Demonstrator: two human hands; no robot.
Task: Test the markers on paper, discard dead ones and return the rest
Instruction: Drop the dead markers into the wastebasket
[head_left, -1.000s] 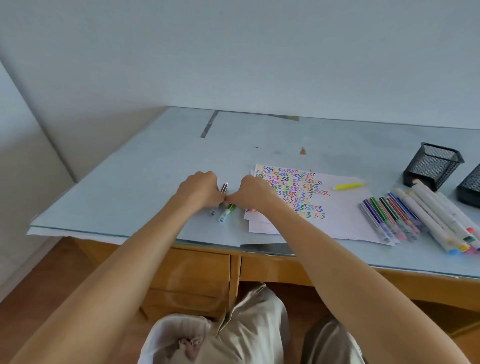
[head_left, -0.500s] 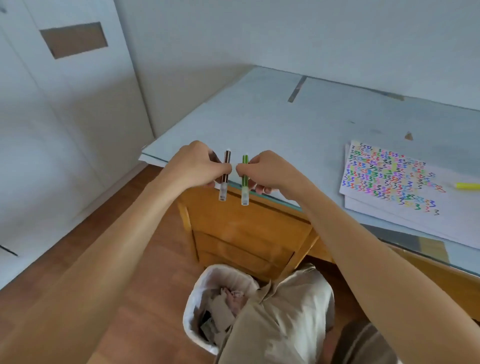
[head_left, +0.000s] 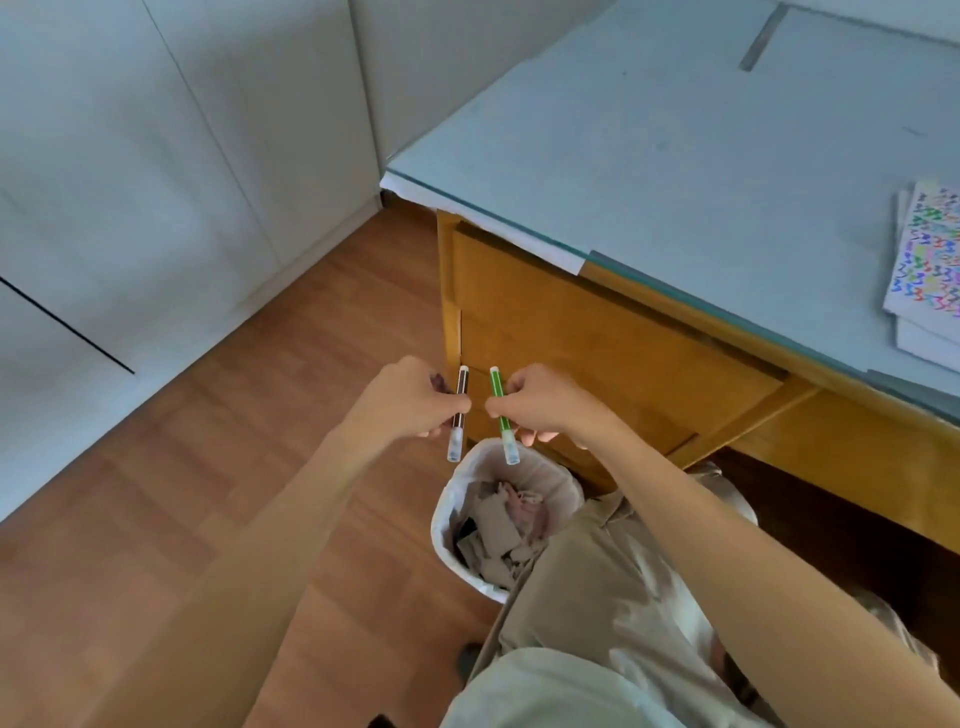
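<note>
Below, a brown marker (head_left: 460, 402) is pinched by the left hand (head_left: 410, 402) and a green marker (head_left: 500, 410) by the right hand (head_left: 545, 402), above a lined bin (head_left: 447, 519) on wood flooring beside the glass-topped desk (head_left: 675, 156); scribbled paper (head_left: 930, 249) lies there.

Both markers look like smooth, glossy plastic: the brown marker (head_left: 460, 410) and the green marker (head_left: 502, 413) each end in a clear, translucent cap. The desk (head_left: 613, 332) is varnished wood with a slight sheen, topped by a sheet of glass (head_left: 649, 156). The floor (head_left: 234, 441) is smooth wood laminate. The bin (head_left: 447, 512) is lined with thin white plastic and holds crumpled paper (head_left: 493, 530).
</note>
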